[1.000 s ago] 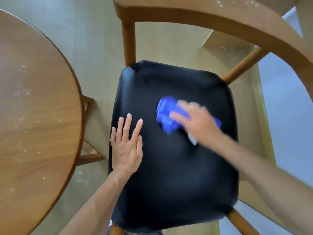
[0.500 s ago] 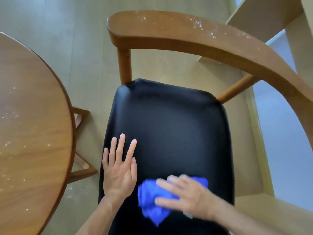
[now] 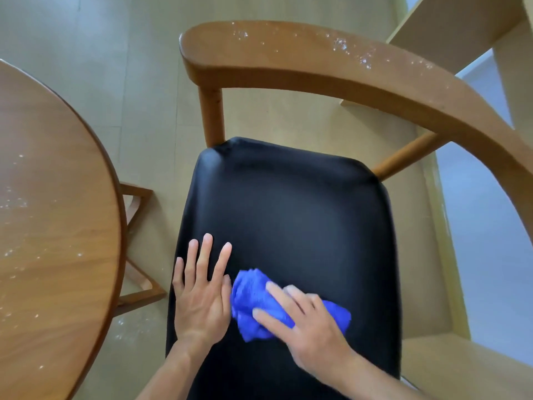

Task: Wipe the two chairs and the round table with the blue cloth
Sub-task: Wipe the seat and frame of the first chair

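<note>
Blue cloth [image 3: 249, 298] bunched on black chair seat [image 3: 288, 215], near front-left part. R hand [image 3: 305, 327] lies on top of it w/ fingers spread fairly straight, pressing down; cloth sticks out both sides. L hand [image 3: 200, 295] flat on seat, fingers straight, thumb edge touching cloth. White specks on chair's wooden backrest [image 3: 317, 62] & round worktop [image 3: 54, 215] at left.

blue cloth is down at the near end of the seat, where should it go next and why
Probably lift the blue cloth under the right hand up to the curved wooden backrest: white specks sit along its top, while the black seat shows none. The left hand rests flat on the seat.
</note>
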A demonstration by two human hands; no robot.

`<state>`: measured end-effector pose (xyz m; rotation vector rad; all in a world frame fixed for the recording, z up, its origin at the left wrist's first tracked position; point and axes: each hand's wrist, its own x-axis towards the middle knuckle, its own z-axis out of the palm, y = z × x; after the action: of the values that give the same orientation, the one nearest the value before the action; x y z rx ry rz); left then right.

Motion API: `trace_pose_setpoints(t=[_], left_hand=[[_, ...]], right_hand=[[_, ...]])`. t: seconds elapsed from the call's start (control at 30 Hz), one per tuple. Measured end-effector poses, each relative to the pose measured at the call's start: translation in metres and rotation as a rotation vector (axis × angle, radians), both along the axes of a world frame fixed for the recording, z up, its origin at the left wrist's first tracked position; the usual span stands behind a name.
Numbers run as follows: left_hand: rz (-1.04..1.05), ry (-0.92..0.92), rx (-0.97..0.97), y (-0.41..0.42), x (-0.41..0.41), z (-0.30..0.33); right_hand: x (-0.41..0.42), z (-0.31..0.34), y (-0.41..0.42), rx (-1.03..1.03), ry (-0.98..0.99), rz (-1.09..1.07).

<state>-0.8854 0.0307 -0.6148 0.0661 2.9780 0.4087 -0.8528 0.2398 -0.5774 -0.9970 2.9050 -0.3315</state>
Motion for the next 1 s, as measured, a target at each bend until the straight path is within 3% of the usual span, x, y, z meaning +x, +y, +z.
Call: trace_pose_setpoints(t=[0.1, 0.17, 0.23, 0.33, 0.4, 0.63, 0.73, 0.83, 0.9, 1.0], left_hand=[[0.022, -0.005, 0.022, 0.000, 0.000, 0.001], [0.023, -0.013, 0.018, 0.001, 0.000, 0.001], [0.019, -0.017, 0.009, 0.001, 0.000, 0.001], [0.024, -0.018, 0.004, 0.001, 0.000, 0.001], [0.023, -0.017, -0.002, 0.003, -0.001, 0.001], [0.043, 0.039, 0.009, 0.006, 0.000, 0.000], [0.041, 0.065, 0.004, 0.006, 0.001, -0.001], [0.047, 0.054, -0.002, 0.006, -0.001, -0.002], [0.050, 0.047, 0.007, 0.006, -0.001, -0.001], [0.069, 0.035, 0.008, 0.007, 0.000, 0.000]], right_hand=[[0.015, 0.009, 0.055, 0.022, -0.051, 0.310], [-0.020, 0.009, 0.099, 0.076, -0.024, 0.306], [-0.073, 0.000, 0.133, 0.098, 0.085, 0.002], [-0.151, -0.010, 0.126, 0.036, 0.071, -0.782], [-0.180, -0.011, 0.090, 0.014, 0.054, -1.048], [-0.172, -0.003, -0.093, -0.085, 0.073, -0.780], [-0.168, 0.000, -0.124, -0.068, -0.055, -0.449], [-0.164, -0.003, -0.084, 0.085, 0.022, 0.046], [-0.163, -0.006, -0.032, 0.022, 0.019, -0.048], [-0.152, -0.011, 0.075, -0.047, 0.021, -0.605]])
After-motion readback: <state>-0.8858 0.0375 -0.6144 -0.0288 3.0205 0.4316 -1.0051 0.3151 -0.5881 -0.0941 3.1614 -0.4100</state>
